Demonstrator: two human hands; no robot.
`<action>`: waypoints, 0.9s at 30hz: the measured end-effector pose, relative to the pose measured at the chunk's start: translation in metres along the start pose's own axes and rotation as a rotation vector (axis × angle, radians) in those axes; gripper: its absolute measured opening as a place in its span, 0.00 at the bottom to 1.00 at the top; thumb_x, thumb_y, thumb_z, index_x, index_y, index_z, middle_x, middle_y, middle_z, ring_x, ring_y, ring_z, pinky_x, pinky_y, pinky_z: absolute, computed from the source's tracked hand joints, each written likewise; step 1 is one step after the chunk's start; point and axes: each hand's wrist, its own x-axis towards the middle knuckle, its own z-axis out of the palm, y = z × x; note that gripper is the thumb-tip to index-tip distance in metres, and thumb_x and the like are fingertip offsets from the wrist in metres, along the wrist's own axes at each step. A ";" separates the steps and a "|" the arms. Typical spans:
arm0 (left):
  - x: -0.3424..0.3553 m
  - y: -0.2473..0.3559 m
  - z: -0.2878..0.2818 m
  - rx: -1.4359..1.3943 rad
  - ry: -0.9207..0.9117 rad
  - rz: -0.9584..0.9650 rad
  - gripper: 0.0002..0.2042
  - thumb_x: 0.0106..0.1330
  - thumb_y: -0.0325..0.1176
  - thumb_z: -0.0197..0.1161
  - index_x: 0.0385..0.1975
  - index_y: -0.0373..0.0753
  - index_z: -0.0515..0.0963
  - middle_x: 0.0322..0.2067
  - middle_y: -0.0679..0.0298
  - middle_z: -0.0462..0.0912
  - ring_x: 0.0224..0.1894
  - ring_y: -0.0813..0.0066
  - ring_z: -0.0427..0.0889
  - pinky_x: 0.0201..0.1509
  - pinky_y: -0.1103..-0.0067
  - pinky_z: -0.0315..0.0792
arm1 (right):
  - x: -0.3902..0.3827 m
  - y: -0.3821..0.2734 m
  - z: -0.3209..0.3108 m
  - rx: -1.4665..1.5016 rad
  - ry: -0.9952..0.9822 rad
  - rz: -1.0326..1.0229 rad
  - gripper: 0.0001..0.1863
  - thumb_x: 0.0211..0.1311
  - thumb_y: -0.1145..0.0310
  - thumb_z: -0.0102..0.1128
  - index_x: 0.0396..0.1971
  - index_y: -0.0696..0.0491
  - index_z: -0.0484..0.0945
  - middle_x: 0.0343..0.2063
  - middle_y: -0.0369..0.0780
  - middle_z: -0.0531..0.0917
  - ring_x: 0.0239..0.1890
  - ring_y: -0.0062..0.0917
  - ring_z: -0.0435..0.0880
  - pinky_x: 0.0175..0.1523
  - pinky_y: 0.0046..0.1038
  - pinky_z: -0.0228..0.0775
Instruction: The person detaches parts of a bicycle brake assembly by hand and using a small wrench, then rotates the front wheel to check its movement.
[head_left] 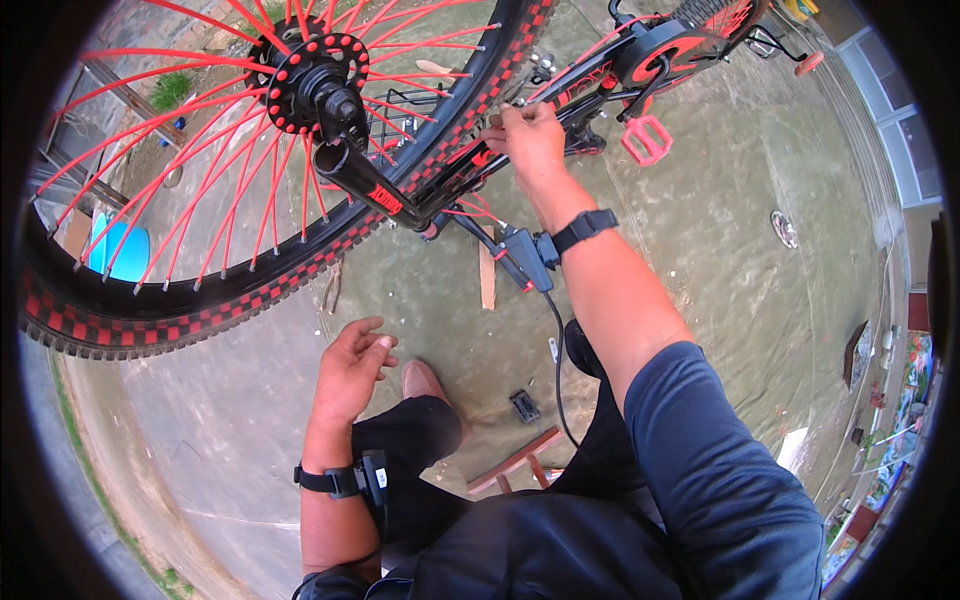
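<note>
Two bare hands are showing, and only the right hand (527, 135) is reaching the bike (455, 182), which is lying across the far side from the left to the far right. Our right fingers are bunching narrowly over the frame (588, 88), close beside the tyre (200, 325); we cannot tell whether they are pinching a part or only resting there. Our left hand (358, 365) is hanging near, left of the middle, loosely curled and holding nothing, well apart from the bike.

With one hand at the bike, we are probably steadying it poorly: a hard push on the frame could be tipping it. Should the wheel (319, 83) be turning, the knobbly tyre could be rubbing our fingertips. From the box (522, 258) at our right wrist, the cable (560, 345) is hanging in a loop toward our lap; a long reach or a turn of the pedal (646, 140) could be snagging it.

On the floor, the pliers (332, 288) and a wooden strip (487, 272) are lying beyond our shoe (422, 382), so a careless forward step could be landing on either and costing us balance.
</note>
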 end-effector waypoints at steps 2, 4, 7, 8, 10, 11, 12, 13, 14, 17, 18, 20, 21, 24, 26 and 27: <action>0.002 0.001 0.002 0.008 -0.008 0.010 0.19 0.68 0.31 0.57 0.56 0.30 0.70 0.40 0.56 0.83 0.35 0.74 0.82 0.35 0.82 0.73 | -0.008 0.002 0.001 0.116 0.007 0.025 0.11 0.65 0.70 0.56 0.35 0.61 0.65 0.32 0.48 0.81 0.30 0.32 0.87 0.32 0.28 0.82; 0.004 0.005 0.004 0.016 -0.009 0.011 0.19 0.68 0.31 0.57 0.56 0.30 0.70 0.40 0.56 0.83 0.35 0.74 0.82 0.35 0.82 0.73 | -0.016 0.004 0.001 0.190 0.005 0.047 0.10 0.64 0.72 0.56 0.35 0.60 0.65 0.31 0.47 0.81 0.29 0.31 0.87 0.31 0.27 0.81; 0.005 0.007 0.006 0.041 -0.027 0.026 0.19 0.68 0.31 0.58 0.56 0.31 0.70 0.40 0.57 0.83 0.36 0.75 0.82 0.35 0.81 0.73 | -0.027 0.007 -0.001 0.236 -0.011 0.075 0.09 0.65 0.73 0.56 0.35 0.58 0.65 0.31 0.46 0.81 0.29 0.31 0.86 0.32 0.26 0.80; 0.006 0.007 0.007 0.043 -0.027 0.032 0.19 0.68 0.31 0.58 0.56 0.31 0.70 0.40 0.57 0.83 0.36 0.75 0.82 0.35 0.81 0.73 | -0.028 0.007 -0.001 0.244 -0.013 0.082 0.08 0.65 0.73 0.56 0.35 0.58 0.65 0.31 0.45 0.81 0.28 0.31 0.86 0.32 0.26 0.80; 0.007 0.005 0.009 0.051 -0.028 0.043 0.19 0.68 0.31 0.58 0.56 0.31 0.70 0.40 0.57 0.83 0.36 0.75 0.82 0.35 0.81 0.73 | -0.032 0.007 -0.003 0.261 -0.017 0.096 0.08 0.65 0.73 0.55 0.35 0.57 0.66 0.31 0.44 0.81 0.28 0.30 0.86 0.33 0.26 0.80; 0.008 0.003 0.009 0.053 -0.033 0.044 0.19 0.68 0.31 0.58 0.56 0.32 0.70 0.40 0.57 0.83 0.36 0.75 0.82 0.35 0.81 0.73 | -0.031 0.007 -0.002 0.273 -0.010 0.104 0.07 0.65 0.73 0.55 0.35 0.56 0.66 0.31 0.44 0.81 0.28 0.30 0.85 0.33 0.26 0.80; 0.010 0.001 0.009 0.053 -0.041 0.048 0.19 0.68 0.31 0.58 0.56 0.32 0.70 0.40 0.58 0.83 0.36 0.75 0.82 0.35 0.81 0.73 | -0.029 0.005 0.001 0.284 -0.002 0.108 0.07 0.65 0.73 0.55 0.35 0.56 0.66 0.30 0.43 0.81 0.28 0.30 0.85 0.33 0.27 0.80; 0.011 0.000 0.009 0.053 -0.048 0.053 0.19 0.68 0.32 0.58 0.56 0.32 0.70 0.40 0.58 0.83 0.36 0.75 0.82 0.35 0.81 0.73 | -0.028 0.003 0.003 0.294 0.007 0.111 0.07 0.65 0.73 0.55 0.35 0.56 0.66 0.30 0.42 0.80 0.28 0.29 0.85 0.34 0.27 0.80; 0.010 0.000 0.010 0.055 -0.052 0.051 0.19 0.68 0.32 0.58 0.56 0.33 0.70 0.40 0.58 0.83 0.36 0.75 0.82 0.35 0.81 0.73 | -0.029 0.003 0.003 0.309 0.018 0.124 0.07 0.65 0.73 0.55 0.35 0.56 0.66 0.30 0.42 0.80 0.28 0.29 0.85 0.33 0.27 0.80; 0.010 0.003 0.011 0.059 -0.055 0.050 0.19 0.68 0.32 0.58 0.56 0.33 0.70 0.40 0.59 0.83 0.36 0.75 0.82 0.35 0.81 0.72 | -0.031 0.005 0.002 0.317 0.026 0.156 0.06 0.66 0.72 0.55 0.35 0.55 0.67 0.31 0.42 0.80 0.30 0.30 0.85 0.36 0.28 0.80; 0.011 0.004 0.012 0.062 -0.054 0.052 0.19 0.68 0.32 0.58 0.56 0.33 0.70 0.40 0.59 0.83 0.36 0.75 0.82 0.35 0.81 0.72 | -0.032 0.005 0.001 0.295 0.015 0.162 0.06 0.66 0.72 0.54 0.35 0.54 0.67 0.32 0.43 0.80 0.33 0.31 0.85 0.39 0.30 0.80; 0.014 0.003 0.013 0.067 -0.055 0.060 0.19 0.67 0.32 0.59 0.56 0.34 0.70 0.39 0.59 0.83 0.36 0.75 0.82 0.35 0.81 0.72 | -0.031 0.004 0.000 0.266 -0.004 0.167 0.06 0.67 0.71 0.54 0.35 0.54 0.67 0.34 0.43 0.80 0.35 0.32 0.85 0.41 0.31 0.81; 0.015 0.000 0.013 0.067 -0.058 0.068 0.19 0.67 0.32 0.59 0.56 0.34 0.70 0.39 0.59 0.83 0.36 0.75 0.82 0.35 0.81 0.72 | -0.030 0.005 0.000 0.257 -0.013 0.164 0.06 0.67 0.71 0.54 0.35 0.54 0.67 0.33 0.43 0.80 0.35 0.32 0.85 0.40 0.31 0.81; 0.017 -0.004 0.013 0.086 -0.061 0.084 0.18 0.67 0.32 0.60 0.55 0.33 0.71 0.38 0.60 0.83 0.35 0.75 0.82 0.34 0.81 0.72 | -0.027 0.006 0.000 0.266 -0.012 0.160 0.06 0.67 0.71 0.54 0.34 0.53 0.67 0.31 0.42 0.80 0.30 0.31 0.85 0.35 0.28 0.80; 0.017 -0.005 0.013 0.105 -0.060 0.094 0.18 0.67 0.32 0.60 0.55 0.33 0.71 0.38 0.59 0.83 0.35 0.75 0.82 0.34 0.81 0.73 | -0.024 0.005 0.001 0.263 -0.008 0.156 0.06 0.67 0.70 0.54 0.33 0.53 0.67 0.30 0.42 0.80 0.28 0.30 0.85 0.32 0.27 0.80; 0.017 -0.006 0.012 0.116 -0.059 0.099 0.18 0.67 0.31 0.60 0.55 0.32 0.71 0.37 0.59 0.83 0.35 0.75 0.82 0.35 0.80 0.73 | -0.022 0.004 0.001 0.251 -0.009 0.153 0.06 0.68 0.70 0.54 0.33 0.53 0.67 0.30 0.42 0.80 0.29 0.30 0.86 0.32 0.27 0.80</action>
